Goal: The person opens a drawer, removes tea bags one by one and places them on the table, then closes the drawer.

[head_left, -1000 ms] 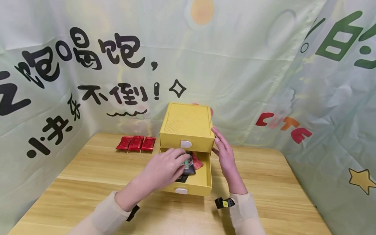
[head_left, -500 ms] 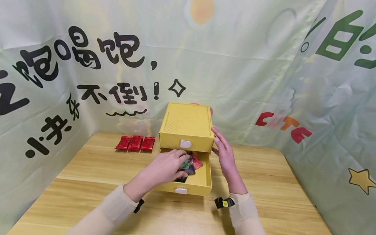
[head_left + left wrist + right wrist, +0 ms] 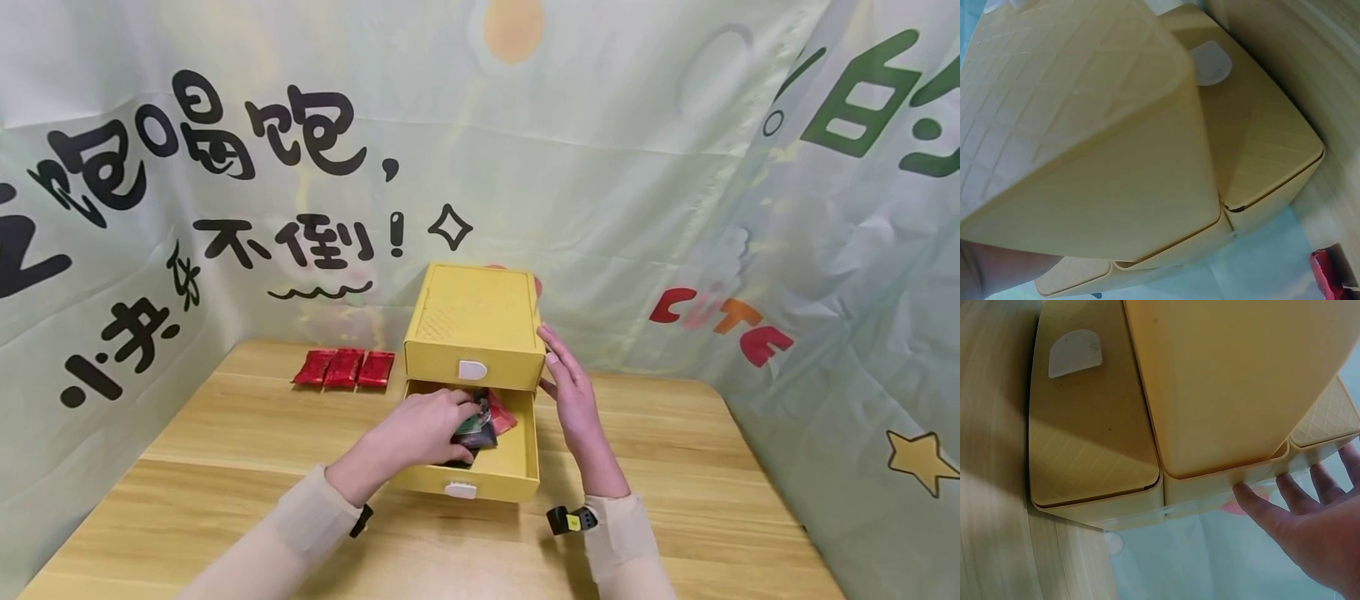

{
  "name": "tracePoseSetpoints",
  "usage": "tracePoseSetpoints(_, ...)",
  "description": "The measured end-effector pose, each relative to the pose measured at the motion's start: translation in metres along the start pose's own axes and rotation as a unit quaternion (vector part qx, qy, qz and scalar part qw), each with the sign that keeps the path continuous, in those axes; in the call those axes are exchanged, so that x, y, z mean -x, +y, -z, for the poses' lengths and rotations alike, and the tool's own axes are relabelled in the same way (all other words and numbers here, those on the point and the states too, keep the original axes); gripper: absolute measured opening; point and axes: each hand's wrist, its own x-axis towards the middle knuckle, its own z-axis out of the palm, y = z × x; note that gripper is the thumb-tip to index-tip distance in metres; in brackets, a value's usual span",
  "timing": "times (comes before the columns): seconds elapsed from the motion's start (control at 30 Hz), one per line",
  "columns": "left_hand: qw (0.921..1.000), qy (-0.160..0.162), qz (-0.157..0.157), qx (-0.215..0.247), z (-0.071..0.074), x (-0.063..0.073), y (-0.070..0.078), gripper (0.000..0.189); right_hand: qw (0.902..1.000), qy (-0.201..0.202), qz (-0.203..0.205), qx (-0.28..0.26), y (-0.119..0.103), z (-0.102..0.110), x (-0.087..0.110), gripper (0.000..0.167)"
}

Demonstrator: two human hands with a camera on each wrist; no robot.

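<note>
A yellow three-tier drawer box [image 3: 476, 304] stands on the table, its middle drawer [image 3: 498, 486] pulled out. Reaching over that drawer's left side, my left hand [image 3: 420, 427] has bent fingers on a green packet [image 3: 472, 425], the thumb lower down by a black packet [image 3: 463, 460]. I cannot tell whether the fingers pinch one. A dark packet [image 3: 487, 436] and a red packet [image 3: 501, 415] lie beside them. In the left wrist view the drawer wall [image 3: 1116, 194] hides the fingers. My right hand [image 3: 1316, 531], fingers spread and straight, rests with its fingertips at the box's right side.
Three red packets [image 3: 342, 369] lie in a row on the wooden table [image 3: 660, 483], left of the box. The bottom drawer [image 3: 1085, 431] is closed, with a white handle. A printed cloth [image 3: 600, 208] hangs behind and at both sides.
My left hand has moved slightly right and deeper into the drawer, and the green packet has tilted under its fingers. The right hand stays at the box's side.
</note>
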Motion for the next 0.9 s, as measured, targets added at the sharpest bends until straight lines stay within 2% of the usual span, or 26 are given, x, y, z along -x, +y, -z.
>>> tracePoseSetpoints(0.3,0.9998,0.001,-0.008,-0.016,-0.0035,-0.0014,-0.0016,0.048,1.0000,-0.001,0.000,-0.001,0.0000,0.0001,0.0001,0.049)
tracePoseSetpoints(0.53,0.9993,0.029,-0.021,-0.009,-0.0030,0.0017,-0.0026,0.026,1.0000,0.000,0.001,-0.001,0.0000,-0.0006,0.0003,0.048)
tracePoseSetpoints(0.9,0.9964,0.077,-0.029,-0.020,-0.0021,0.0049,-0.0062,0.017,1.0000,-0.001,0.005,-0.001,0.0014,-0.0007,0.0009,0.049)
